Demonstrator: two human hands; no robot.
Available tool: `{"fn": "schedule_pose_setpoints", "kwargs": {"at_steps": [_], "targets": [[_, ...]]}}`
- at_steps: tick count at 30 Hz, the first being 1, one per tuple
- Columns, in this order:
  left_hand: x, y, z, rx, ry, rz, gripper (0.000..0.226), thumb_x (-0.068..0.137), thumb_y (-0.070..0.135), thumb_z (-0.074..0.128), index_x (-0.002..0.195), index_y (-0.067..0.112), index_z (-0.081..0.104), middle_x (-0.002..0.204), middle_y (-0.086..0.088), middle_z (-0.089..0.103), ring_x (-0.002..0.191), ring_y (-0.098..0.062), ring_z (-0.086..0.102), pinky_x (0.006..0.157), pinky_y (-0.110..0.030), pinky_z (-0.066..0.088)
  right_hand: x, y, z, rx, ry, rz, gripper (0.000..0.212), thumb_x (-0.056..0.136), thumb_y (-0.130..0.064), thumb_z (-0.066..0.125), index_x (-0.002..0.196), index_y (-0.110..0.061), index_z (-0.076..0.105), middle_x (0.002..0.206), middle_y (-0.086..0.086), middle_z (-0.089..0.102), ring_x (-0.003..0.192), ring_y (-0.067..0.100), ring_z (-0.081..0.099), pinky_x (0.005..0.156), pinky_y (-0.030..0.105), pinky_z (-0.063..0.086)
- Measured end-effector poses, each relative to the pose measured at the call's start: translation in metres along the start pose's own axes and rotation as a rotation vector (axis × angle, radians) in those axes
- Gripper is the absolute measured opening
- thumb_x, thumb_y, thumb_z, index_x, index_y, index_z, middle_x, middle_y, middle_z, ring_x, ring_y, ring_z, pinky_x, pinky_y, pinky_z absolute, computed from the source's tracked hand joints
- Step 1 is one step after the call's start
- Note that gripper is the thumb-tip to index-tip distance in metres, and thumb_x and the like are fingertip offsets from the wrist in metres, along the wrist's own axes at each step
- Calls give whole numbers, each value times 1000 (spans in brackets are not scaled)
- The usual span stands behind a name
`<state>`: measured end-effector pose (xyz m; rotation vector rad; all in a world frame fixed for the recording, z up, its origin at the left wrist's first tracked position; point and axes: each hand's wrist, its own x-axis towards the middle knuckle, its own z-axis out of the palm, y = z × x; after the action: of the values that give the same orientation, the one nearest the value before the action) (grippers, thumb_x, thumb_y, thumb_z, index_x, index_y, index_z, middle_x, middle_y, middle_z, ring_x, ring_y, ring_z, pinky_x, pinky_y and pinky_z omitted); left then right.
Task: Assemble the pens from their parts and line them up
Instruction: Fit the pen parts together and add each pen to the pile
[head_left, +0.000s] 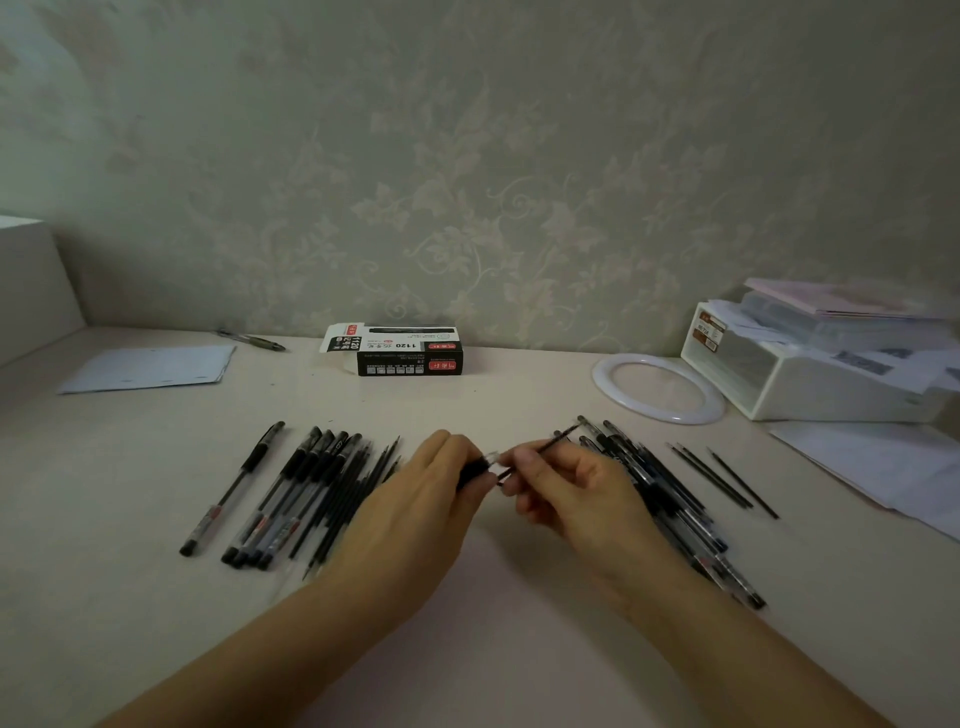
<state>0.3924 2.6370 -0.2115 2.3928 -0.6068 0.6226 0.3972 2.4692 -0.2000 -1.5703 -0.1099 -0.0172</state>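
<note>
- Nearest, both forearms reach in over the pale table (493, 597), and the hands meet just above it at the centre.
- The left hand (431, 493) curls its fingers round a pen barrel (475, 470), whose dark grip and clear open end point toward the other hand.
- The right hand (566, 486) pinches a thin black refill (550, 448) between thumb and fingertips; the refill slants up to the far right, its near end just beside the barrel mouth.
- The step in hand looks to be feeding the refill into the barrel. To do it well: bring the refill into line with the barrel, hold the barrel steady, pinch close to the entering end so the thin rod does not bend, and slide without forcing.
- To the left lie a single pen (231, 491), then a cluster of pens (296, 499) with loose refills (358, 493) touching it.
- To the right lies a heap of barrels (670, 499), with a few refills (727, 480) apart beyond it.
- Far back stands a black pen box (410, 358), against the wall.
</note>
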Motion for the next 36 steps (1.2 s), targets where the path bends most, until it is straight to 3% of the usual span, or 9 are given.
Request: {"fn": "schedule_pose_setpoints", "kwargs": {"at_steps": [2, 5, 8, 14, 18, 25, 31, 36], "targets": [[0, -3, 1, -24, -10, 6, 27, 92, 55, 27, 99, 35, 44, 90, 16, 48, 74, -8, 51, 62, -33, 47, 4, -3, -5, 11, 132, -53, 25, 100, -21, 53, 88, -8, 70, 68, 3, 69, 59, 9, 59, 58, 19, 51], [0, -9, 1, -34, -27, 27, 20, 96, 49, 29, 101, 39, 45, 91, 15, 50, 74, -9, 52, 64, -38, 49, 7, -9, -14, 219, 234, -45, 29, 103, -22, 46, 87, -6, 64, 64, 3, 65, 55, 8, 55, 55, 19, 49], [1, -9, 1, -104, -13, 22, 19, 97, 46, 32, 102, 38, 48, 91, 15, 53, 75, -9, 54, 64, -38, 49, 8, -10, -14, 380, 185, 12, 28, 102, -22, 47, 86, -5, 63, 63, 4, 63, 55, 9, 53, 53, 18, 48], [2, -7, -1, -151, 10, 44, 20, 96, 47, 34, 102, 37, 50, 84, 20, 51, 70, -10, 50, 57, -18, 36, 8, -7, -6, 378, 142, 17, 28, 102, -19, 46, 86, -3, 62, 62, 6, 62, 54, 10, 52, 51, 18, 47], [2, -6, -2, -183, 6, 35, 22, 95, 48, 33, 102, 37, 51, 85, 17, 52, 69, -11, 50, 56, -19, 37, 8, -8, -9, 394, 147, 25, 28, 102, -20, 46, 86, -4, 62, 63, 4, 62, 54, 10, 53, 51, 18, 48], [1, -5, -2, -173, -3, 33, 18, 96, 44, 37, 101, 35, 51, 83, 23, 51, 65, -5, 48, 55, -13, 33, 9, -4, -10, 348, 139, -15, 27, 102, -21, 47, 87, -5, 63, 64, 5, 64, 55, 10, 55, 53, 18, 49], [1, -8, -2, -122, -17, 35, 15, 98, 43, 38, 99, 35, 51, 79, 20, 50, 65, -7, 48, 53, -17, 30, 9, -2, -12, 203, 146, -130, 26, 102, -22, 49, 87, -8, 65, 68, 5, 66, 59, 11, 57, 59, 20, 51], [0, -9, -2, -69, -55, 63, 12, 99, 42, 37, 99, 37, 49, 80, 14, 53, 68, -9, 49, 52, -23, 38, 5, -5, -12, -41, 122, -365, 23, 102, -18, 48, 88, -8, 63, 71, 8, 68, 59, 14, 58, 60, 21, 50]]}}
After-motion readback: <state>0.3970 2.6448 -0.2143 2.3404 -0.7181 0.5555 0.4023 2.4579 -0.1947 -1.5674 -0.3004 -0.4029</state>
